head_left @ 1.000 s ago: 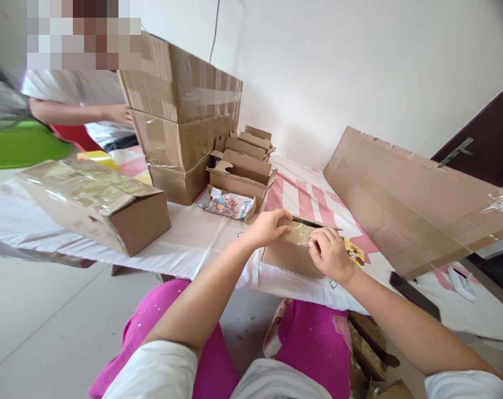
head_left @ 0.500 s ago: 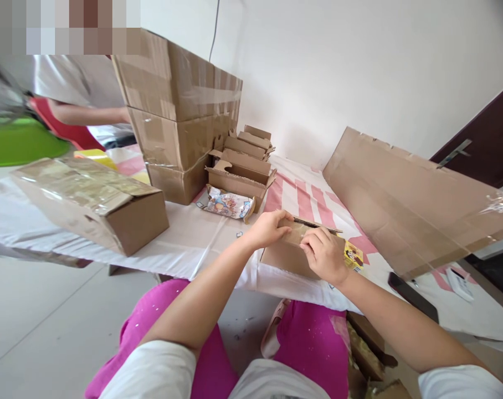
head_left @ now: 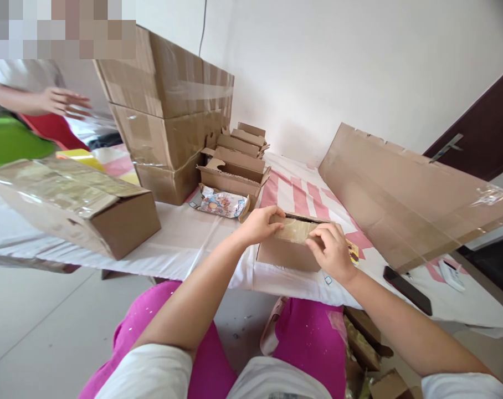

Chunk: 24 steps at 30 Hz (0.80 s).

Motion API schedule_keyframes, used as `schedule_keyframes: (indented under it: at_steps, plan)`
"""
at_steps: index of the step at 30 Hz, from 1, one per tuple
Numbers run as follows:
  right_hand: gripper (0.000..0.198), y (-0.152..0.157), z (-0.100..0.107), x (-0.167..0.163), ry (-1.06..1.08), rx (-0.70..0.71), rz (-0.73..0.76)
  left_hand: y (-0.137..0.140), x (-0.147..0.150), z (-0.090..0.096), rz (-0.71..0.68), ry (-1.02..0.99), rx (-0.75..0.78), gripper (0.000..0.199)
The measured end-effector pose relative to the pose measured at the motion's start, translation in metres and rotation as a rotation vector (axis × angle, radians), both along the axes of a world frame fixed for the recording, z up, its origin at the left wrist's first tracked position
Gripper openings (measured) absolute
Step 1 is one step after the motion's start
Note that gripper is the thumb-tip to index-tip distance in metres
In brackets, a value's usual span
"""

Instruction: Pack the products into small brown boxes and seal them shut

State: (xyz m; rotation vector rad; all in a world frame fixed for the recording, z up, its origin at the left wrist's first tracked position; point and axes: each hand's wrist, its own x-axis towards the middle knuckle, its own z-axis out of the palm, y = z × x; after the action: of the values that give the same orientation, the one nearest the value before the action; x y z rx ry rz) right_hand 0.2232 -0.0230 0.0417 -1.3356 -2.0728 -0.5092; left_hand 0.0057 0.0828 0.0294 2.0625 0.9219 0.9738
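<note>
One small cardboard box sits at the near edge of the table, directly in front of the person. The left hand grips the box's left top corner; the right hand presses its fingers on the taped top flap at the right. Behind it lie one printed packet and two open small cartons. One stack of three large taped boxes stands behind. One sealed box lies left. One flat cardboard sheet leans right. One dark phone lies beside it. One co-worker's hand shows far left.
</note>
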Motion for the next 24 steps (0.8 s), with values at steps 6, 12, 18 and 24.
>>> schedule_keyframes:
  at_steps: [6,12,18,24]
  plan:
    - [0.008,0.004,-0.012,-0.031,-0.097,-0.035,0.029,-0.003,0.003,-0.001,-0.004,0.026,0.039,0.023]
    - [0.016,0.012,-0.009,-0.034,-0.061,-0.094,-0.026,-0.002,0.003,-0.004,-0.009,0.027,0.056,0.025]
    - [0.017,0.016,-0.013,-0.021,-0.032,-0.065,-0.095,-0.003,0.008,-0.005,-0.039,0.009,0.078,0.024]
    - [0.012,0.014,-0.016,-0.014,-0.08,-0.022,-0.204,-0.005,0.011,-0.003,-0.045,0.035,0.085,0.024]
